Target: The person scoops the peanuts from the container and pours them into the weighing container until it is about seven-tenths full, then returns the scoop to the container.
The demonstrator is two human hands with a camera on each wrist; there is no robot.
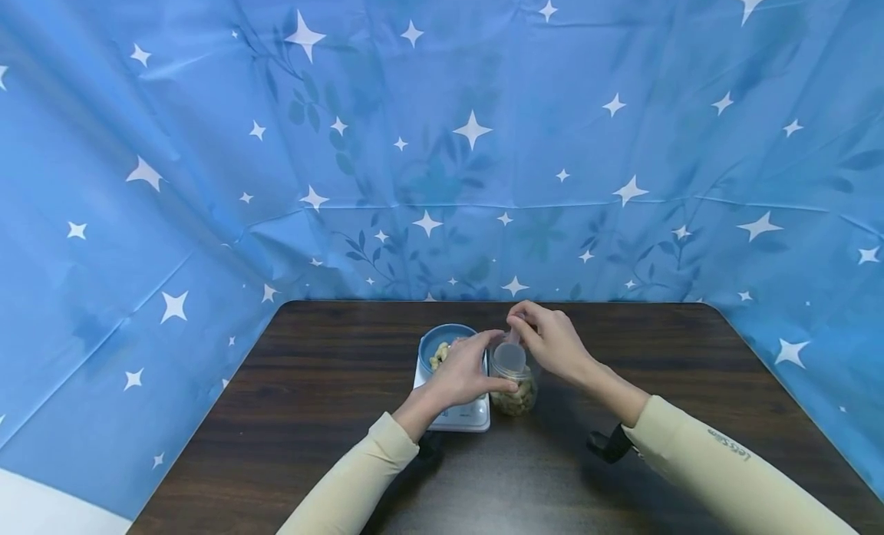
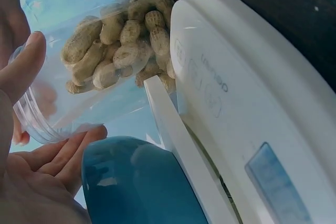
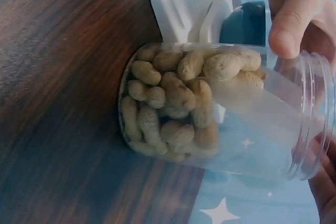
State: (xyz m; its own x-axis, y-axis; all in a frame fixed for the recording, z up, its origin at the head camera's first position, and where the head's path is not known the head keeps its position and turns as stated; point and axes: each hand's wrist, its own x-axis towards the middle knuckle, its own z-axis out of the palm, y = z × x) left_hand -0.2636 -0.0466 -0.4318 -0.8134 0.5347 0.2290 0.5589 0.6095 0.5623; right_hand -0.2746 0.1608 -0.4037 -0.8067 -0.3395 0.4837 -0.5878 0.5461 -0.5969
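Observation:
A clear jar [image 1: 516,399] with peanuts in their shells [image 3: 176,95] filling its lower part stands upright on the table. My left hand [image 1: 456,375] holds the jar near its rim, thumb on the near side. From above, my right hand [image 1: 552,341] pinches the handle of a translucent scoop [image 1: 509,357], whose head is at the jar's mouth. In the right wrist view the scoop [image 3: 249,103] reaches down inside, to the top of the peanuts. Left of the jar, a blue bowl [image 2: 134,182] with several peanuts [image 1: 438,357] sits on a white kitchen scale [image 1: 464,420].
The dark wood-grain table [image 1: 311,412] extends on both sides of the scale and jar. Behind its far edge hangs a blue cloth [image 1: 442,174] with white stars. The scale's display [image 2: 278,182] faces the near side. The jar stands close beside the scale.

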